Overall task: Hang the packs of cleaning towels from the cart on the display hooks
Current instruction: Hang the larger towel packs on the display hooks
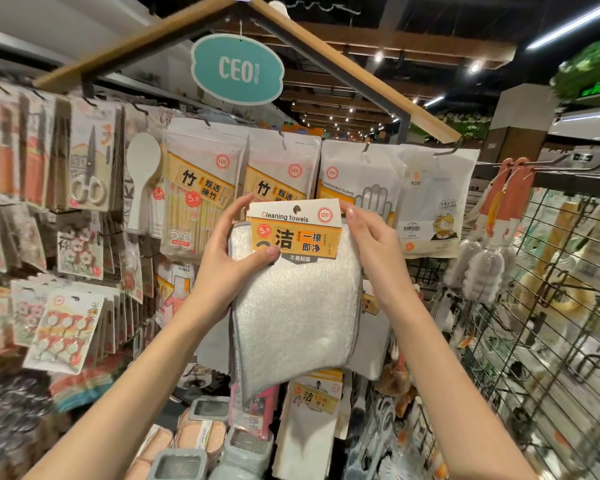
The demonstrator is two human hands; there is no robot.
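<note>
A pack of cleaning towels [298, 306], white cloth with a white-and-orange header card, is held up in front of the display at chest height. My left hand [229, 258] grips its left side, thumb pressed on the card's lower edge. At the card's top right corner my right hand [368, 244] pinches the pack. The card's hang hole sits at its top centre, with no hook through it. Another pack of cleaning towels [312, 420] hangs lower on the display, below the held one.
Hooks along the top rail carry bamboo-stick packs [198, 188], disposable gloves [357, 181] and a white bag [433, 202]. Scissors, a white spoon [142, 174] and carded goods hang left. A wire grid rack [551, 306] with brushes stands right. Sponges [194, 441] lie below.
</note>
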